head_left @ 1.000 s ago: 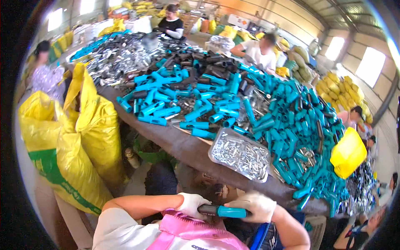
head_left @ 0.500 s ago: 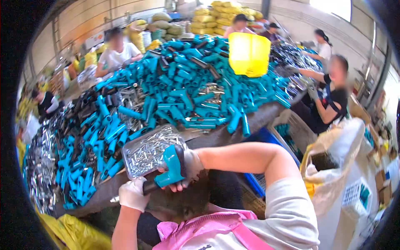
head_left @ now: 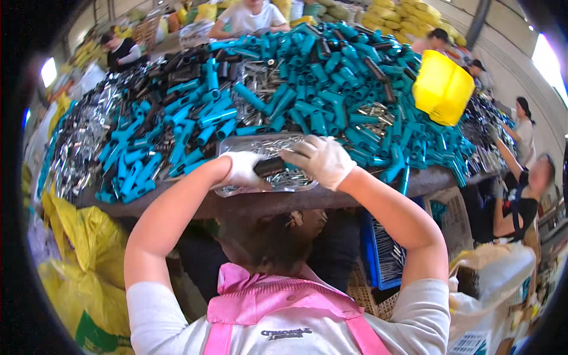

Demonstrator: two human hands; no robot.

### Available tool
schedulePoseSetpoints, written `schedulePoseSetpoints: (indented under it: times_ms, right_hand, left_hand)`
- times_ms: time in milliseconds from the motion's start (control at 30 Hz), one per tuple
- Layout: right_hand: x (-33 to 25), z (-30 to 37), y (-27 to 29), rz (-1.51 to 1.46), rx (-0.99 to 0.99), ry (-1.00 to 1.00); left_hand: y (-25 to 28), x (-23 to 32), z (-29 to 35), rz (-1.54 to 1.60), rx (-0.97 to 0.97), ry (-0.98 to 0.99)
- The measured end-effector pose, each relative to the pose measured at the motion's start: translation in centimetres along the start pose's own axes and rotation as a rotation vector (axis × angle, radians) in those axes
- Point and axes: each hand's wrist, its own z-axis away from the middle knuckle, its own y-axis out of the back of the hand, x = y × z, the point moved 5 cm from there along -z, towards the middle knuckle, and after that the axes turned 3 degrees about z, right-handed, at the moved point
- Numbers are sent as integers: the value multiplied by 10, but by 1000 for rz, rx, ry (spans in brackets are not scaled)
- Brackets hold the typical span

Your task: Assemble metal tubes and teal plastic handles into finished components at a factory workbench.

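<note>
My left hand (head_left: 241,170), in a white glove, is closed around a short black cylindrical part (head_left: 270,167) and holds it low over a clear plastic tray (head_left: 228,146). Small silvery metal pins (head_left: 266,142) fill the tray, which sits at the table's near edge. Also gloved in white, my right hand (head_left: 326,163) reaches over the tray's right side. Its fingers are bent together beside the black part's right end. What they pinch, if anything, is hidden.
A big heap of teal plastic housings (head_left: 322,100) covers the table, with loose metal parts (head_left: 83,142) at left. On the heap's right lies a yellow scoop-like container (head_left: 442,87). Below the table edge stands a blue crate (head_left: 374,260). Yellow sacks (head_left: 83,260) lie at left. Several people work around.
The teal housing has left my right hand, which is now over the tray. My left hand has moved from beside the tray to over its near edge. The view has swung leftward.
</note>
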Motion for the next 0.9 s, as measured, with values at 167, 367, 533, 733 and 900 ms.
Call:
schedulePoseSetpoints:
  times_ms: [167, 367, 533, 733, 900]
  right_hand:
    - [7, 20, 5, 169, 397, 130]
    - [47, 43, -15, -218, 409, -570]
    - [61, 67, -63, -1314, 52, -1128]
    - [62, 47, -36, -1024, -169, -705]
    - [49, 34, -3, -236, 261, -37]
  left_hand:
    - [-9, -9, -21, 287, -298, 101]
    - [9, -6, -39, -85, 106, -140]
    - [12, -9, -47, -436, 140, 132]
    - [7, -3, -54, -406, 212, 111]
    - [11, -7, -49, -137, 76, -65]
